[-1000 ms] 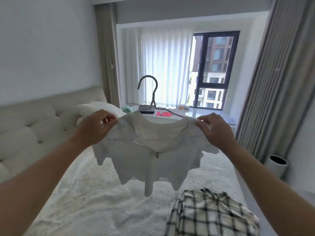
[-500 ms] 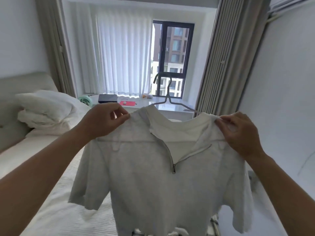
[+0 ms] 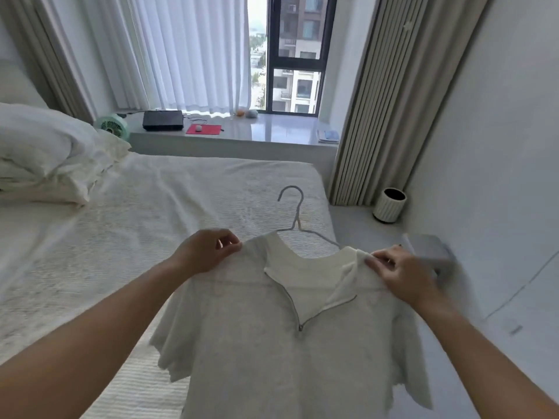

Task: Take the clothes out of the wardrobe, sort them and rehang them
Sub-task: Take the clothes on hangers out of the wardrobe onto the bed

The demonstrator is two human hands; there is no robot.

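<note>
A light grey short-sleeved top [image 3: 272, 343] with a half-open front zip hangs on a thin metal hanger [image 3: 295, 213], whose hook points away from me over the bed's edge. A white inner layer shows at the neckline. My left hand [image 3: 205, 252] pinches the top's left shoulder. My right hand [image 3: 402, 273] pinches the right shoulder. The top hangs in the air in front of me, its lower part cut off by the frame's bottom edge.
A bed [image 3: 136, 237] with a white textured cover fills the left, with pillows [image 3: 45, 152] at its far left. A window ledge [image 3: 272, 131] holds a black box, a red pad and a green fan. A white ribbed bin [image 3: 389, 205] stands by the curtain. A white wall is on the right.
The view has tilted down and turned right, away from the headboard. The top now hangs lower, over the bed's right edge. Both hands keep their pinch on the shoulders.
</note>
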